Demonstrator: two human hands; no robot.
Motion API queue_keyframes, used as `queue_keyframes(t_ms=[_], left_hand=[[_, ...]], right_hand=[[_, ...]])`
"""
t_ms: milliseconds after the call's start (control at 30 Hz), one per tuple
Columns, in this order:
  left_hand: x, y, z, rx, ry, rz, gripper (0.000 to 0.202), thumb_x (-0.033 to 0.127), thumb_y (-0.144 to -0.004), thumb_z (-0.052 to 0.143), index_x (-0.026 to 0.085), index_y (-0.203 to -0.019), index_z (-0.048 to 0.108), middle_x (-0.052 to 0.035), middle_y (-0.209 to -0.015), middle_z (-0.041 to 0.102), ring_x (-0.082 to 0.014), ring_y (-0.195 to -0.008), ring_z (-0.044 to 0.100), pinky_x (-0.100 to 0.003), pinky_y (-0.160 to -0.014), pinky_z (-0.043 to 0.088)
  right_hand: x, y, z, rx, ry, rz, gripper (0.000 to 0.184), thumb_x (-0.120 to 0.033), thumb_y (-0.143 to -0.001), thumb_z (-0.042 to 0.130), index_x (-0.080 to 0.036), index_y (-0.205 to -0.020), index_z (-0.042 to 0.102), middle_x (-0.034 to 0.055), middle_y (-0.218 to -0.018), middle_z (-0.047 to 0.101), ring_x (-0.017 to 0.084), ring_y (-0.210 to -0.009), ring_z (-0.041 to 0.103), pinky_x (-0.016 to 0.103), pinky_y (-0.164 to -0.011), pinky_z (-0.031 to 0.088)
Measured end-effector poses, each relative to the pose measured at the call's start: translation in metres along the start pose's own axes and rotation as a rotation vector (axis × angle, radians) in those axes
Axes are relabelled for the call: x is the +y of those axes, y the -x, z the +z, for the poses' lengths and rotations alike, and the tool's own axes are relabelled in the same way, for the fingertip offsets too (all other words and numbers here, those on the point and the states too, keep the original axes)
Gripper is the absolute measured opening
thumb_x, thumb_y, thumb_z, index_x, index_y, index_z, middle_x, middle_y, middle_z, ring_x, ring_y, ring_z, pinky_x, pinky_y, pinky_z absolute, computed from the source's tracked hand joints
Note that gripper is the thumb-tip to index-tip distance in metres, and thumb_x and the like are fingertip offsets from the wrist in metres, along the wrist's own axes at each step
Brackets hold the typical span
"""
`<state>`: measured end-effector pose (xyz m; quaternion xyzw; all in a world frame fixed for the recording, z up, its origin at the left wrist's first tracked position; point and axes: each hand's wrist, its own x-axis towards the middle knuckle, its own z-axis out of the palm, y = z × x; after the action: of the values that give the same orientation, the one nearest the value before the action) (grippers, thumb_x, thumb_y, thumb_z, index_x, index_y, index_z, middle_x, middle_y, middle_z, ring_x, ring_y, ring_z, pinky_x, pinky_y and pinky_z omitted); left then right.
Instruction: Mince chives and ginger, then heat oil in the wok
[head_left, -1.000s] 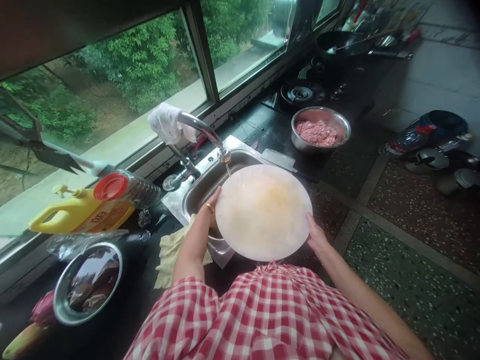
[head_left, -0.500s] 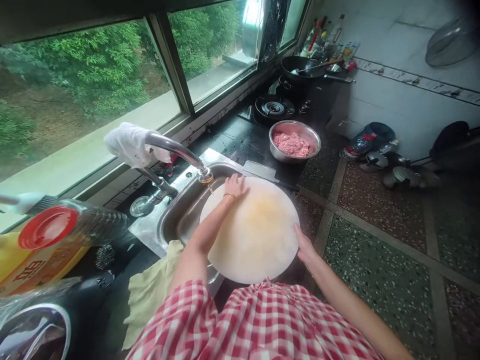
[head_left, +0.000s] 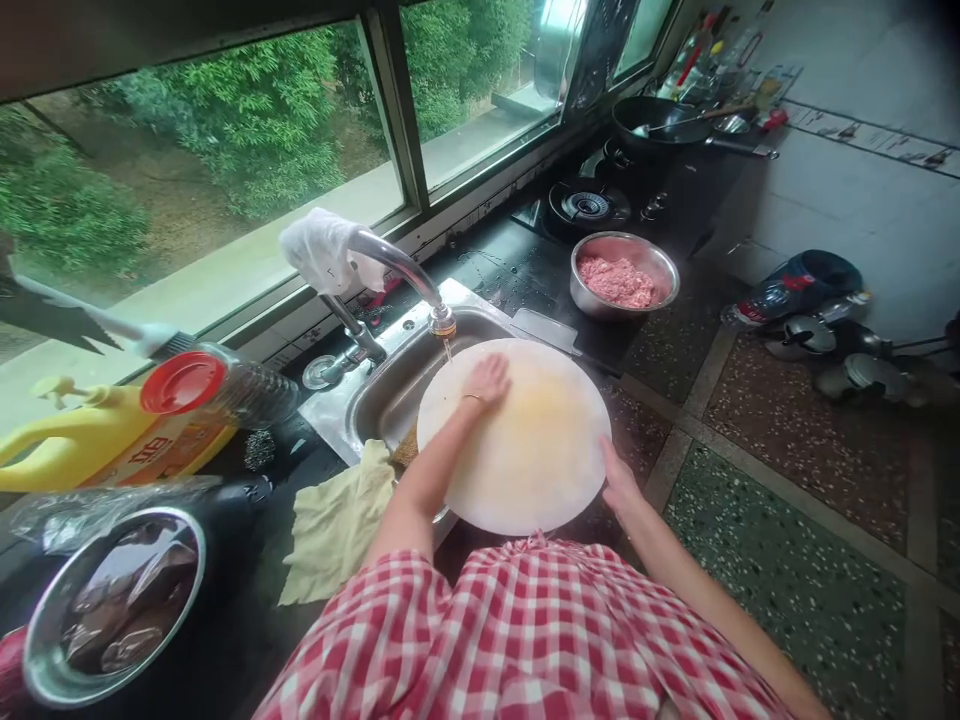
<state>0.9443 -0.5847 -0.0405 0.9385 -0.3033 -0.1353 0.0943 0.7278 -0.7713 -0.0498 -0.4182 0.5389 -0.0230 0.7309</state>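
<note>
left hand point(head_left: 489, 378) lies flat on the far left part of a round white board point(head_left: 547, 460), palm down, fingers loosely together and clasping nothing. right hand point(head_left: 619, 478) grasps the board's right edge; how its fingers sit underneath is hidden. the board is over the right side of the sink point(head_left: 390, 400), with a thin stream of water from the faucet point(head_left: 401, 262) falling at its far left edge.

a slip seems the main risk: water would make the surface slick, and only one hand grips the rim, so a hard push from the left palm could tip or twist the board. if it tilts toward the near side, water could run onto the checked shirt point(head_left: 540, 620) or the floor point(head_left: 795, 530).

far right of the sink, a steel bowl point(head_left: 622, 304) holds ground meat point(head_left: 619, 282). near left, another bowl point(head_left: 82, 690) holds dark pieces that look wrapped in clear plastic. a clear jar point(head_left: 262, 385) with a red lid point(head_left: 184, 382) leans by a yellow bottle point(head_left: 82, 435); their contents i cannot tell. at the far right, a wok point(head_left: 660, 132) holds a spatula.
</note>
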Motion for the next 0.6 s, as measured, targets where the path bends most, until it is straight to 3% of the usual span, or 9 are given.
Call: queue_keyframes(t_ms=[100, 167, 233, 300, 400, 467, 533, 600], left_hand=[[-0.076, 0.023, -0.031, 0.095, -0.024, -0.347, 0.057, 0.036, -0.090, 0.025, 0.013, -0.142, 0.024, -0.0094, -0.149, 0.018, -0.0238, -0.138, 0.014, -0.043, -0.112, 0.013], [-0.093, 0.035, -0.046, 0.166, 0.004, -0.509, 0.057, 0.037, -0.090, 0.025, 0.011, -0.141, 0.025, -0.0117, -0.149, 0.019, -0.0261, -0.138, 0.014, -0.047, -0.111, 0.014], [-0.075, 0.041, -0.052, 0.228, 0.102, -0.492, 0.055, 0.035, -0.091, 0.021, 0.011, -0.141, 0.025, -0.0113, -0.148, 0.022, -0.0238, -0.138, 0.015, -0.044, -0.111, 0.015], [-0.031, 0.048, -0.042, 0.243, 0.225, -0.306, 0.053, 0.032, -0.092, 0.016, 0.014, -0.141, 0.025, -0.0082, -0.148, 0.024, -0.0181, -0.137, 0.017, -0.037, -0.113, 0.016], [0.055, 0.072, -0.005, 0.134, 0.267, 0.018, 0.057, 0.041, -0.091, 0.020, 0.015, -0.142, 0.022, -0.0081, -0.149, 0.022, -0.0181, -0.138, 0.016, -0.036, -0.113, 0.016], [0.096, 0.094, 0.022, 0.056, 0.227, 0.213, 0.065, 0.051, -0.088, 0.025, 0.016, -0.143, 0.020, -0.0092, -0.149, 0.018, -0.0204, -0.138, 0.014, -0.039, -0.112, 0.017], [0.103, 0.110, 0.038, -0.011, 0.173, 0.309, 0.070, 0.057, -0.085, 0.030, 0.018, -0.143, 0.021, -0.0080, -0.150, 0.016, -0.0221, -0.138, 0.013, -0.041, -0.112, 0.015], [0.072, 0.114, 0.037, -0.051, 0.130, 0.228, 0.067, 0.054, -0.085, 0.033, 0.019, -0.142, 0.023, -0.0070, -0.150, 0.017, -0.0225, -0.138, 0.014, -0.042, -0.113, 0.013]], right_hand=[[0.000, 0.003, 0.003, 0.002, -0.009, -0.019, 0.038, -0.038, -0.077, 0.063, -0.008, -0.101, 0.064, 0.0093, -0.087, 0.072, 0.018, -0.076, 0.068, 0.025, -0.066, 0.058], [0.001, 0.004, 0.003, 0.016, -0.016, -0.014, 0.037, -0.037, -0.077, 0.063, -0.008, -0.100, 0.064, 0.0090, -0.086, 0.072, 0.018, -0.076, 0.068, 0.025, -0.066, 0.058], [0.002, 0.002, 0.003, 0.026, -0.012, -0.002, 0.039, -0.037, -0.076, 0.064, -0.007, -0.101, 0.064, 0.0089, -0.085, 0.072, 0.018, -0.075, 0.068, 0.026, -0.066, 0.058], [0.004, 0.000, 0.001, 0.016, -0.004, -0.004, 0.041, -0.038, -0.076, 0.064, -0.008, -0.102, 0.063, 0.0086, -0.085, 0.072, 0.017, -0.075, 0.068, 0.025, -0.067, 0.058], [0.006, -0.003, -0.002, 0.002, 0.013, -0.015, 0.044, -0.041, -0.075, 0.064, -0.008, -0.104, 0.063, 0.0085, -0.086, 0.072, 0.017, -0.075, 0.068, 0.025, -0.068, 0.057], [0.006, -0.003, -0.003, 0.001, 0.026, -0.014, 0.044, -0.042, -0.077, 0.062, -0.008, -0.105, 0.062, 0.0089, -0.086, 0.071, 0.017, -0.076, 0.068, 0.025, -0.068, 0.057], [0.006, -0.003, -0.003, -0.005, 0.026, -0.012, 0.043, -0.042, -0.078, 0.060, -0.008, -0.105, 0.063, 0.0093, -0.088, 0.071, 0.017, -0.078, 0.068, 0.024, -0.068, 0.057], [0.005, -0.002, -0.004, 0.000, 0.019, -0.020, 0.042, -0.041, -0.078, 0.060, -0.008, -0.104, 0.063, 0.0096, -0.091, 0.071, 0.017, -0.079, 0.067, 0.023, -0.068, 0.057]])
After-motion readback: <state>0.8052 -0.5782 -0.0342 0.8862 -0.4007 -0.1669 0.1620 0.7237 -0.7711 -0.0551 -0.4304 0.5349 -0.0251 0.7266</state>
